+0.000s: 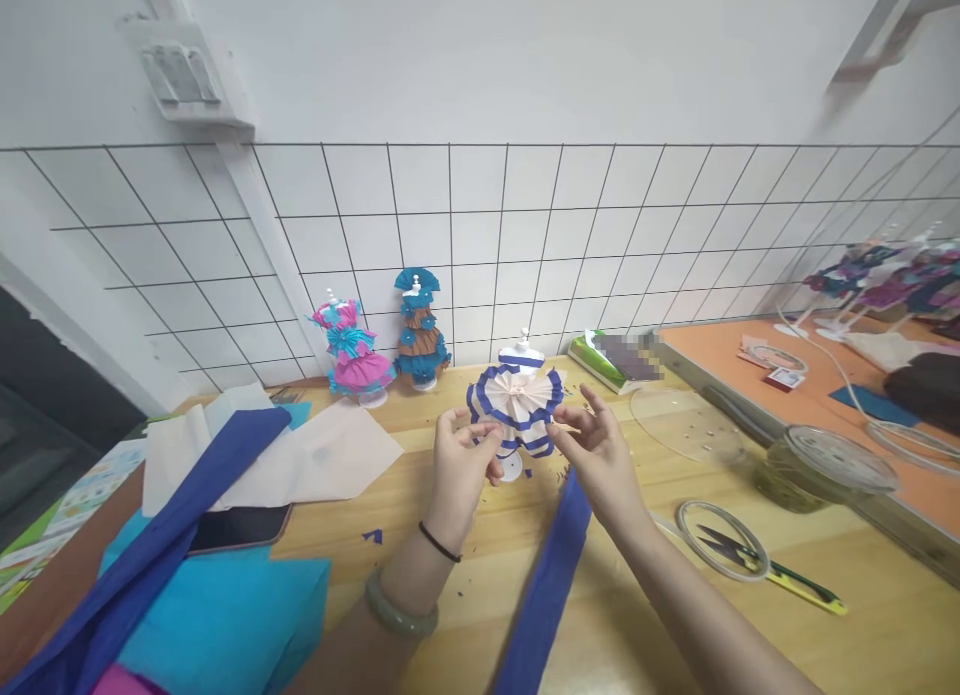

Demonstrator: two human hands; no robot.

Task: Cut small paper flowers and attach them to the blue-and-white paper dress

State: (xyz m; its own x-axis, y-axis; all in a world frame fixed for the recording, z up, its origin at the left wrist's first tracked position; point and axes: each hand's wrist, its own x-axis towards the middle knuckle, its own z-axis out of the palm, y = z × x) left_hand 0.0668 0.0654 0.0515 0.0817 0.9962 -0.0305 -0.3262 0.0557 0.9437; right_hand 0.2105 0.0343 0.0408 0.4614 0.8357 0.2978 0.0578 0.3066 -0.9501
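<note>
In the head view, left hand point(463, 460) and right hand point(600, 453) touch the paper dress point(517, 400), pinch unclear; rightward, a round tub point(793, 487), contents indistinct.

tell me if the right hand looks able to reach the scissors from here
Probably yes: the scissors lie with handles uncovered past the clear ring, though the right hand would have to leave the small dress.

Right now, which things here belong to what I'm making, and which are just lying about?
Part of the job:
Blue-trimmed dress, between your left hand and right hand
Blue strip and cream paper, matching its colours
Scissors, probably

Just lying about, it seems:
Phone
Green packet
Turquoise sheets
</note>
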